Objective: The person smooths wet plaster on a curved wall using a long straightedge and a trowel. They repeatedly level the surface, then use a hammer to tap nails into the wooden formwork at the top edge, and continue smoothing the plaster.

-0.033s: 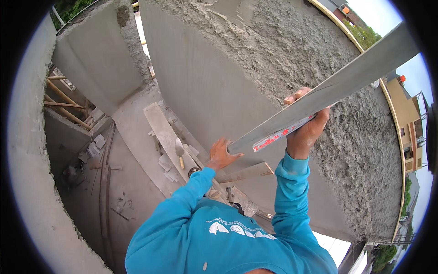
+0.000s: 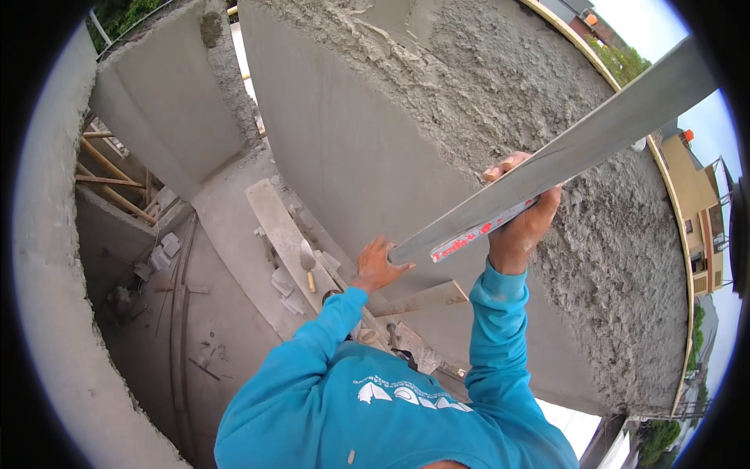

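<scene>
Evidently part-finished, the wall (image 2: 344, 133) is partly smooth, partly rough; right hand (image 2: 519, 233) grips a grey straightedge (image 2: 594, 134); left hand (image 2: 378, 266) touches its end, grip indeterminable.

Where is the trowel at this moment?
The trowel is left of centre in the head view, lying on the long grey plank, left of the left hand.

Soft daylight spreads evenly over the wall (image 2: 351, 141) beyond the right hand (image 2: 519, 234), while the sky (image 2: 641, 23) above and right of that grip glares near white. Well left of it, the floor (image 2: 144, 356) falls into shade, where detail seems blurred. Fisheye distortion bends edges toward a black, blue-fringed rim.
</scene>
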Demonstrator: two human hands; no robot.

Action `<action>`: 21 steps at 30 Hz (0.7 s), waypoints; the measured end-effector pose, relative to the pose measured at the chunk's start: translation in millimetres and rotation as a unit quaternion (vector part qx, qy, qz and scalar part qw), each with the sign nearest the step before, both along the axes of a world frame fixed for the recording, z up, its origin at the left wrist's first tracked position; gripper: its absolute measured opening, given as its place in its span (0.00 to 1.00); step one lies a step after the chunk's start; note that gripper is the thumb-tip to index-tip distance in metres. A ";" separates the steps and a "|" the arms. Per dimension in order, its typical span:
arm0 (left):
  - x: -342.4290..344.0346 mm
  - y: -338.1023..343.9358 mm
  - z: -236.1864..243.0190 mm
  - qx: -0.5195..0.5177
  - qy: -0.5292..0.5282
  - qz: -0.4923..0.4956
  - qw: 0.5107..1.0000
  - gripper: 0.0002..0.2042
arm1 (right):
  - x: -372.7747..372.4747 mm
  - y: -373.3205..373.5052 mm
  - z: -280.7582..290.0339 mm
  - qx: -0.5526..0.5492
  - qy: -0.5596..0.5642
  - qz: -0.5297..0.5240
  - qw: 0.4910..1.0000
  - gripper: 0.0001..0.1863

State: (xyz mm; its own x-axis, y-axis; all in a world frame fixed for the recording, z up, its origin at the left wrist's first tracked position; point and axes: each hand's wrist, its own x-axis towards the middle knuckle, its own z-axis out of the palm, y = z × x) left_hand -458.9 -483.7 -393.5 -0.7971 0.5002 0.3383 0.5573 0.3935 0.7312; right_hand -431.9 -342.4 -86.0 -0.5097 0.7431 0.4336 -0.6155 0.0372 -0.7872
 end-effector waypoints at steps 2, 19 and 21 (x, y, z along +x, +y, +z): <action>-14.8 -4.3 -4.3 -0.032 -0.006 -0.007 0.999 0.25 | -8.9 -1.8 -6.0 -0.013 0.009 0.012 1.000 0.27; -80.4 -74.6 23.3 0.102 0.010 0.257 0.961 0.19 | -40.3 15.1 -8.7 0.173 -0.287 0.029 0.942 0.17; -81.6 -89.2 19.3 0.122 0.000 0.303 0.945 0.19 | -58.4 4.6 5.7 0.193 -0.229 0.017 0.954 0.17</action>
State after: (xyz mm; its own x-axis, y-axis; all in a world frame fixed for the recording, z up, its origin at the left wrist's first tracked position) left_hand -540.4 -572.9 -374.2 -0.9121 -0.1418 0.3847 0.2832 0.4608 0.8411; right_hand -490.3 -337.9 -80.3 -0.7329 0.5523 0.3972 -0.2161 0.3646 -0.9057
